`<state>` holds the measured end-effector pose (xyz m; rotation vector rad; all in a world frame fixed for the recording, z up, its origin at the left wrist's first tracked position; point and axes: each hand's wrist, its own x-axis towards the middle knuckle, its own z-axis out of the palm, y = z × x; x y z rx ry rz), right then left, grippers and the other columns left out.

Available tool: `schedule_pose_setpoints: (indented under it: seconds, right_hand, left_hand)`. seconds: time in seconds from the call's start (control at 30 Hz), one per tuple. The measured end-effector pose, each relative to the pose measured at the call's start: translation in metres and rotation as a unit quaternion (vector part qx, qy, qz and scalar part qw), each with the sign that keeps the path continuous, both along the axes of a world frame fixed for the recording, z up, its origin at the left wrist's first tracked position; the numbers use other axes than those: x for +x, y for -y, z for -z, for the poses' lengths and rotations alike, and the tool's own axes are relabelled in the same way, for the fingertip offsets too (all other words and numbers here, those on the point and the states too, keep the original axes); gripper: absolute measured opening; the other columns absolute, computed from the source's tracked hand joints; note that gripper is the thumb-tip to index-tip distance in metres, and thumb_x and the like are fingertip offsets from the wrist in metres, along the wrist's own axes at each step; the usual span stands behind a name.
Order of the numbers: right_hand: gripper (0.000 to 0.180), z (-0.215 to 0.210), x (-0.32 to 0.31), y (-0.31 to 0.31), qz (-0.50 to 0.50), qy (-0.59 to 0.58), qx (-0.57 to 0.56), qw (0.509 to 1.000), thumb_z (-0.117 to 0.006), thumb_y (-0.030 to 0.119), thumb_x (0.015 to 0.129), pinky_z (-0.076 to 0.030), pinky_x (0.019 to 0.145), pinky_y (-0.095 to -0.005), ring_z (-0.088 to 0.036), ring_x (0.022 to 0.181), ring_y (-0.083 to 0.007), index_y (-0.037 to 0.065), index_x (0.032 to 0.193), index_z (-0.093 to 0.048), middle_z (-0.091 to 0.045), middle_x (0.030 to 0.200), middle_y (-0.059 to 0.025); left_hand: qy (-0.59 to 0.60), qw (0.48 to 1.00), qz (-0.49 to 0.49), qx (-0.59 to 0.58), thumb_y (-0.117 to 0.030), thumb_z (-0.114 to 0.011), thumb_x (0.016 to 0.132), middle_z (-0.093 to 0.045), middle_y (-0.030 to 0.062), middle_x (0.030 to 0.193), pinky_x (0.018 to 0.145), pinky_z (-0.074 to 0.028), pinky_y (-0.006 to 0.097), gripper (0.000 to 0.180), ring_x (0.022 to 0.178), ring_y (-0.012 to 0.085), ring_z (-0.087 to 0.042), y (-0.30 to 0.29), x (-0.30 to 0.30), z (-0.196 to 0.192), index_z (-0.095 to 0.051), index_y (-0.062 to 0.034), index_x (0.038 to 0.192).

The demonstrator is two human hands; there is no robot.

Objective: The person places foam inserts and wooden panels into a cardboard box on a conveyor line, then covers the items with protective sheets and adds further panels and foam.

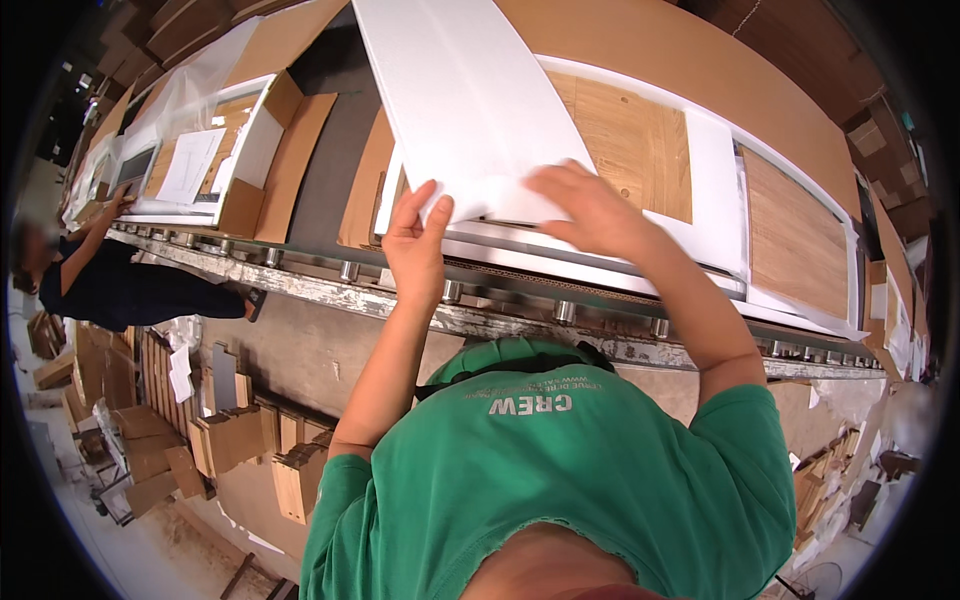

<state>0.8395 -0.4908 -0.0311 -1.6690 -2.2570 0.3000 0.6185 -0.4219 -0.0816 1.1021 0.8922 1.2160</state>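
Observation:
A long white foam sheet (pixel 470 100) lies slanted over an open flat cardboard box (pixel 365 185) on the roller conveyor. My left hand (pixel 416 240) grips the sheet's near edge, fingers on top and thumb underneath. My right hand (pixel 592 208) rests on the sheet's near right corner, fingers curled over its edge. Beneath and to the right of the sheet, light wooden panels (pixel 635 140) lie in the box with white padding (pixel 715 190) around them. My green shirt fills the lower part of the view.
The conveyor's metal rail with rollers (pixel 500 325) runs across in front of me. Another open box with papers (pixel 205 165) sits to the left, where another person in dark clothes (pixel 120 285) reaches in. Stacks of cardboard pieces (pixel 240 440) stand on the floor below.

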Motion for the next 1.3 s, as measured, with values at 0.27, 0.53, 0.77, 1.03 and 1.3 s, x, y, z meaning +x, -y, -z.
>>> schedule_pose_setpoints:
  seconds: [0.27, 0.53, 0.77, 1.03, 1.3]
  right_hand:
    - [0.044, 0.034, 0.064, 0.067, 0.079, 0.022, -0.08, 0.993, -0.067, 0.011, 0.068, -0.043, 0.092, -0.0376, -0.049, 0.109, -0.0321, -0.002, 0.11, -0.059, -0.056, 0.114, -0.0178]
    - [0.038, 0.04, 0.058, 0.06, 0.055, 0.037, -0.058, 0.996, -0.068, 0.007, 0.069, -0.044, 0.09, -0.0381, -0.048, 0.107, -0.0318, -0.003, 0.105, -0.061, -0.055, 0.115, -0.0163]
    - [0.053, 0.056, 0.092, 0.077, 0.08, 0.057, -0.033, 0.995, -0.072, 0.023, 0.073, -0.036, 0.1, -0.04, -0.039, 0.118, -0.032, 0.008, 0.122, -0.056, -0.044, 0.13, -0.014]
    - [0.087, 0.032, 0.116, 0.114, 0.237, 0.051, -0.118, 0.963, -0.079, 0.027, 0.062, -0.026, 0.107, -0.0436, -0.026, 0.13, -0.0348, 0.014, 0.137, -0.036, -0.03, 0.141, -0.0148]
    - [0.057, 0.045, 0.13, 0.143, 0.236, 0.053, -0.081, 0.967, -0.071, 0.011, 0.063, -0.041, 0.095, -0.0379, -0.044, 0.113, -0.0317, 0.003, 0.116, -0.054, -0.049, 0.12, -0.0136]
  left_hand:
    - [0.031, 0.996, -0.061, 0.065, 0.001, -0.057, 0.087, -0.04, 0.0154, 0.135, 0.097, -0.038, 0.028, 0.032, 0.119, 0.0175, -0.045, 0.003, 0.015, 0.009, -0.055, 0.0021, 0.119]
    - [0.004, 0.997, -0.029, 0.073, 0.003, -0.057, 0.086, -0.045, 0.011, 0.131, 0.093, -0.041, 0.025, 0.031, 0.113, 0.0143, -0.049, 0.013, 0.014, 0.009, -0.057, 0.0018, 0.118]
    - [0.023, 0.997, -0.016, 0.065, 0.0, -0.056, 0.088, -0.047, 0.0119, 0.129, 0.096, -0.04, 0.026, 0.031, 0.114, 0.0149, -0.047, 0.015, 0.02, 0.01, -0.056, 0.0028, 0.119]
    - [0.017, 0.998, -0.007, 0.053, 0.001, -0.054, 0.089, -0.056, 0.0109, 0.12, 0.091, -0.045, 0.027, 0.031, 0.105, 0.0146, -0.054, 0.018, 0.022, 0.01, -0.054, 0.0034, 0.12]
    - [0.009, 1.0, -0.003, 0.025, 0.002, -0.053, 0.089, -0.054, 0.0134, 0.123, 0.092, -0.045, 0.029, 0.032, 0.107, 0.0168, -0.054, 0.02, 0.031, 0.005, -0.053, 0.0038, 0.121]
